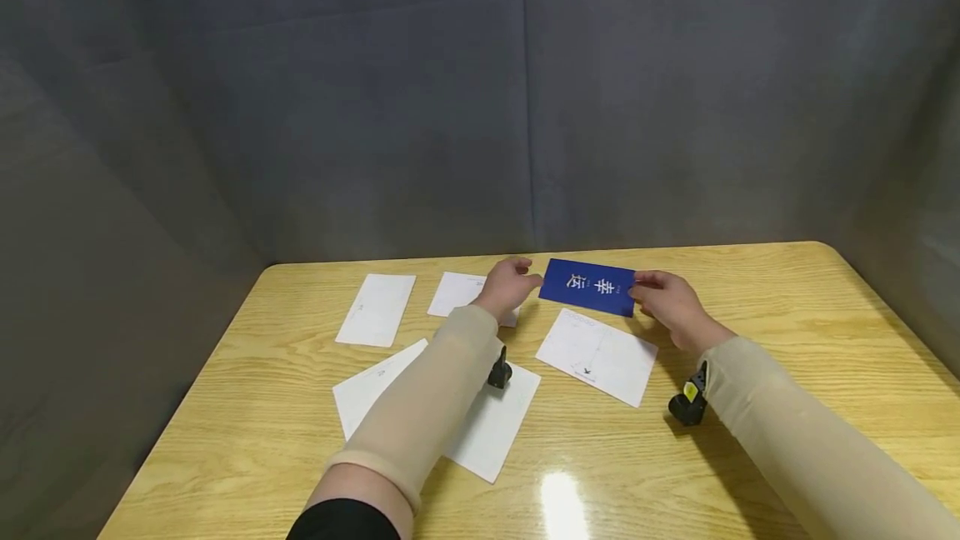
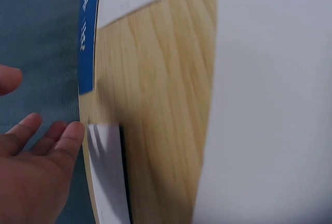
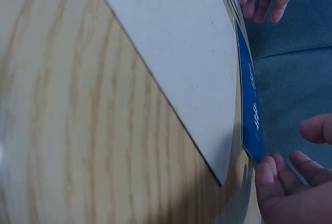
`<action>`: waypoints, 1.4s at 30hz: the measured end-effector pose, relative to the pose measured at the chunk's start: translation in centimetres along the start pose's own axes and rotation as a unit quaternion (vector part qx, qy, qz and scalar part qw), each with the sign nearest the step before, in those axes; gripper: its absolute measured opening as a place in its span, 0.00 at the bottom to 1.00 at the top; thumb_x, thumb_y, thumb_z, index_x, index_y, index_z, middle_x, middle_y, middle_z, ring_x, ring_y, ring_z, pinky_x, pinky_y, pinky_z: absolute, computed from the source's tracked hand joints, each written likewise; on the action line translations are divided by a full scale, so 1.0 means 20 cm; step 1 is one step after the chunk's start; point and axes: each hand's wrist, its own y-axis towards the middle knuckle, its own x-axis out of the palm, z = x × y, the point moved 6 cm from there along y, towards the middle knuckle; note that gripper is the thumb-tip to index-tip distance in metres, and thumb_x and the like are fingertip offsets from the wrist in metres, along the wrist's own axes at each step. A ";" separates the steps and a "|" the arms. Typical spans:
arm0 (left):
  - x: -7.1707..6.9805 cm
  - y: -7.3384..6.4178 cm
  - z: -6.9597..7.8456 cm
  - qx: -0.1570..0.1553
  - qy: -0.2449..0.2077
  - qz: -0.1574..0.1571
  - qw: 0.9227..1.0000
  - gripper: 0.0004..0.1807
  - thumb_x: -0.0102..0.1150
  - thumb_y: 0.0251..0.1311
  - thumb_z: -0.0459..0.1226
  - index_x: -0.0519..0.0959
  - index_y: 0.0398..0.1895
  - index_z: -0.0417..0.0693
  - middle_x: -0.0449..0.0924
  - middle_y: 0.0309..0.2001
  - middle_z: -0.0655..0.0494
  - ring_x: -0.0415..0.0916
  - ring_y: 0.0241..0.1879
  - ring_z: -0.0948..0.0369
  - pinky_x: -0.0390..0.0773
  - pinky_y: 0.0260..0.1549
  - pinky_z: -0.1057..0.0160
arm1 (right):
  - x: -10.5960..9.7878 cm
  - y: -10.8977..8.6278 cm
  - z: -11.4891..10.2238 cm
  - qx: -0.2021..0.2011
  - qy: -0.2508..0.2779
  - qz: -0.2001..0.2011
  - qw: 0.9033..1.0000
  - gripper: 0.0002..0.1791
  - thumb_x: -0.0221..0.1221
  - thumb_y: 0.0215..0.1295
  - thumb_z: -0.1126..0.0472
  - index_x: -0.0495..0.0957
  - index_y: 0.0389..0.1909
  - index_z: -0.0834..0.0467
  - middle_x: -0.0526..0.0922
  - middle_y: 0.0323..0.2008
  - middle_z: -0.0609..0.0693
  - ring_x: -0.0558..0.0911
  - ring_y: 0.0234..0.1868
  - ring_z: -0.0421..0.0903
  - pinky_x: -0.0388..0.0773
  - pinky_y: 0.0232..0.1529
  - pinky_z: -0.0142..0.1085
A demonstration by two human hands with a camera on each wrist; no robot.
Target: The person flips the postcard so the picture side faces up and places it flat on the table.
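A dark blue card (image 1: 587, 286) with large pale characters lies near the back of the table. My right hand (image 1: 670, 304) is at its right end. In the right wrist view the fingertips (image 3: 267, 169) meet the card's near corner, while the thumb (image 3: 316, 128) stands apart from them. Just off the card's left end is my left hand (image 1: 508, 286), holding nothing, its fingers loosely bent and spread in the left wrist view. A white card (image 1: 459, 290) lies partly hidden beneath that hand. Below the blue card rests another white card (image 1: 600, 357) with a small dark drawing.
More white cards lie on the left half of the wooden table (image 1: 225, 407): one at the back left (image 1: 377, 309), one at the front left (image 1: 367, 390), and one partly under my left forearm (image 1: 498, 427). A dark grey curtain (image 1: 390, 107) hangs behind the table.
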 end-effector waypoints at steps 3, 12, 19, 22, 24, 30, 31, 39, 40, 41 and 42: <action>-0.03 0.01 -0.02 0.007 -0.008 0.002 1.000 0.29 0.60 0.68 0.36 0.72 0.71 0.37 0.73 0.67 0.42 0.70 0.67 0.48 0.71 0.64 0.53 | 0.01 0.01 -0.01 -0.009 0.003 -0.001 1.000 0.29 0.49 0.80 0.64 0.57 0.75 0.74 0.65 0.70 0.71 0.70 0.67 0.62 0.69 0.68 0.51; -0.16 0.04 -0.06 -0.002 -0.027 0.018 0.999 0.30 0.59 0.69 0.37 0.70 0.72 0.38 0.72 0.67 0.40 0.70 0.67 0.46 0.72 0.63 0.50 | 0.05 0.03 -0.04 0.000 0.012 -0.004 1.000 0.29 0.49 0.81 0.63 0.58 0.76 0.71 0.64 0.72 0.70 0.68 0.68 0.61 0.68 0.70 0.50; -0.25 0.03 -0.11 -0.006 -0.039 0.037 0.999 0.29 0.58 0.71 0.36 0.69 0.72 0.37 0.72 0.66 0.39 0.70 0.64 0.45 0.73 0.62 0.49 | 0.09 0.04 -0.06 -0.001 0.007 -0.015 1.000 0.30 0.50 0.81 0.61 0.58 0.76 0.72 0.64 0.71 0.69 0.70 0.66 0.60 0.70 0.68 0.49; -0.30 0.03 -0.13 -0.015 -0.060 0.039 0.997 0.29 0.58 0.72 0.37 0.68 0.73 0.37 0.71 0.66 0.40 0.71 0.64 0.46 0.73 0.61 0.49 | 0.12 0.05 -0.07 0.000 0.002 -0.027 1.000 0.30 0.51 0.81 0.61 0.59 0.75 0.72 0.66 0.70 0.69 0.71 0.66 0.60 0.71 0.67 0.49; -0.35 0.02 -0.15 -0.023 -0.074 0.046 0.996 0.30 0.58 0.72 0.37 0.67 0.74 0.37 0.70 0.66 0.40 0.71 0.64 0.46 0.73 0.61 0.49 | 0.14 0.05 -0.08 -0.003 0.002 -0.040 0.999 0.30 0.51 0.81 0.61 0.59 0.75 0.72 0.66 0.70 0.69 0.71 0.67 0.61 0.71 0.67 0.48; -0.48 0.01 -0.21 -0.059 -0.082 0.062 0.993 0.33 0.59 0.72 0.41 0.64 0.76 0.40 0.67 0.71 0.43 0.68 0.68 0.46 0.70 0.65 0.48 | 0.21 0.06 -0.11 -0.026 -0.009 -0.075 0.997 0.30 0.52 0.80 0.61 0.60 0.74 0.73 0.68 0.70 0.70 0.73 0.68 0.62 0.72 0.66 0.47; -0.49 0.01 -0.23 -0.067 -0.080 0.061 0.993 0.33 0.60 0.72 0.42 0.64 0.76 0.42 0.65 0.72 0.44 0.67 0.69 0.46 0.69 0.66 0.48 | 0.22 0.06 -0.12 -0.029 -0.011 -0.079 0.996 0.30 0.52 0.80 0.61 0.60 0.74 0.73 0.68 0.69 0.70 0.73 0.67 0.62 0.73 0.66 0.47; -0.55 0.02 -0.30 -0.079 -0.090 0.065 0.991 0.35 0.60 0.71 0.42 0.62 0.76 0.40 0.63 0.74 0.42 0.63 0.71 0.46 0.67 0.68 0.49 | 0.31 0.05 -0.16 -0.039 0.003 -0.107 0.993 0.30 0.52 0.80 0.62 0.60 0.73 0.76 0.69 0.69 0.72 0.76 0.65 0.60 0.77 0.62 0.42; -0.56 0.02 -0.30 -0.078 -0.091 0.064 0.991 0.35 0.60 0.71 0.42 0.62 0.77 0.40 0.63 0.74 0.42 0.63 0.72 0.46 0.67 0.68 0.50 | 0.32 0.05 -0.16 -0.040 0.004 -0.108 0.993 0.29 0.52 0.80 0.62 0.60 0.73 0.76 0.69 0.69 0.72 0.76 0.65 0.60 0.77 0.61 0.41; -0.56 0.01 -0.30 -0.076 -0.092 0.063 0.991 0.35 0.60 0.71 0.42 0.62 0.77 0.39 0.62 0.74 0.42 0.63 0.72 0.46 0.67 0.68 0.50 | 0.33 0.05 -0.16 -0.042 0.005 -0.109 0.993 0.29 0.52 0.80 0.62 0.60 0.73 0.76 0.68 0.69 0.72 0.76 0.65 0.60 0.77 0.61 0.40; -0.55 0.01 -0.29 -0.075 -0.094 0.062 0.991 0.36 0.60 0.70 0.42 0.61 0.77 0.39 0.62 0.75 0.41 0.62 0.72 0.46 0.67 0.68 0.50 | 0.33 0.05 -0.16 -0.041 0.005 -0.109 0.993 0.29 0.52 0.80 0.62 0.60 0.73 0.76 0.68 0.69 0.71 0.76 0.65 0.60 0.78 0.60 0.40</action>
